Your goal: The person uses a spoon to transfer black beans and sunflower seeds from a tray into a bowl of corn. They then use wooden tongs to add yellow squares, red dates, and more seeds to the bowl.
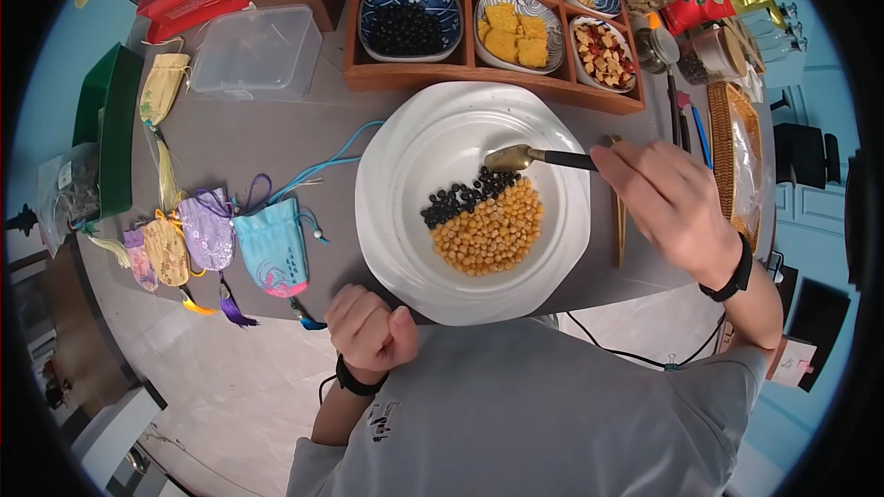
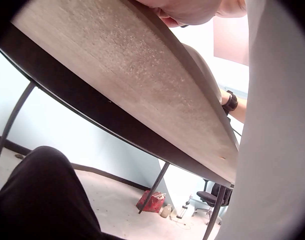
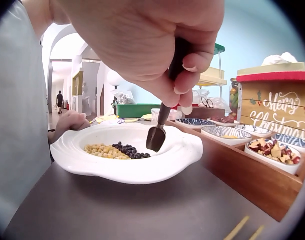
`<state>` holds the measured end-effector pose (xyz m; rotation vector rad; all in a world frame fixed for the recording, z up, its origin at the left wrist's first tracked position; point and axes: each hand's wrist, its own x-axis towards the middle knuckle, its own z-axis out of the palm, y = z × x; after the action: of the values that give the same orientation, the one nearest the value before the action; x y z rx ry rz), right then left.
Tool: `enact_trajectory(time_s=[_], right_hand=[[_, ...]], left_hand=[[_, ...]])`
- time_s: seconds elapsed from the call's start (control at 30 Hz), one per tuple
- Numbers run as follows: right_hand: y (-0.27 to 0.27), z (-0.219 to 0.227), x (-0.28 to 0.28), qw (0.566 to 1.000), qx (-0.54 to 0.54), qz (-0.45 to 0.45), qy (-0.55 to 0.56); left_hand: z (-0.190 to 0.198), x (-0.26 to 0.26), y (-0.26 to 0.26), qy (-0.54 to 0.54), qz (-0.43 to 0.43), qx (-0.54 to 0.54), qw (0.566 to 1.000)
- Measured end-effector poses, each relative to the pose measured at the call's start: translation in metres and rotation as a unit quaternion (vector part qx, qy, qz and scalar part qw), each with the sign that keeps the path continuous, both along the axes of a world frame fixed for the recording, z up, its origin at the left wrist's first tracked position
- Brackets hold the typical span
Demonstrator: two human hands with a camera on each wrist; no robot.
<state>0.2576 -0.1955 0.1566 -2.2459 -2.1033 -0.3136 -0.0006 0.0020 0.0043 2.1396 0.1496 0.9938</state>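
Observation:
My right hand (image 1: 668, 207) grips a small spoon (image 1: 509, 159) by its black handle. The spoon's metal head dips inside the white wavy-rimmed bowl (image 1: 391, 258), at the upper edge of the black beans (image 1: 456, 200). In the right wrist view the spoon (image 3: 156, 138) points down, its head close beside the black beans (image 3: 130, 151). Round yellow beans (image 1: 488, 232) fill the near part of the bowl. My left hand (image 1: 371, 331) rests by the table's front edge, below the bowl, fingers loosely curled and holding nothing.
Behind the bowl stands a divided wooden box (image 1: 410, 74) with dishes of black beans, yellow cubes and chopped pieces. Embroidered pouches (image 1: 273, 244) lie left, below a clear plastic container (image 1: 256, 51). Wooden chopsticks (image 1: 619, 225) and a wicker basket (image 1: 727, 166) lie right.

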Motion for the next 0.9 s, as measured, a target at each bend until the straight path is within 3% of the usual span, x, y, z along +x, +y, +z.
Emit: enact_trajectory(time_s=[0.57,0.77,0.9], right_hand=[[-0.001,-0.008,-0.001,0.999,0.009,-0.001,0.033],[0.001,-0.004,-0.005,0.981,0.016,-0.027,0.190],[0.003,-0.007,-0.007,0.973,0.008,-0.016,0.230]], left_hand=[[-0.001,0.000,-0.001,-0.004,0.004,-0.001,1.000],[-0.001,0.000,0.000,-0.004,0.004,0.000,1.000],[0.000,0.000,0.000,-0.001,0.006,-0.001,1.000]])
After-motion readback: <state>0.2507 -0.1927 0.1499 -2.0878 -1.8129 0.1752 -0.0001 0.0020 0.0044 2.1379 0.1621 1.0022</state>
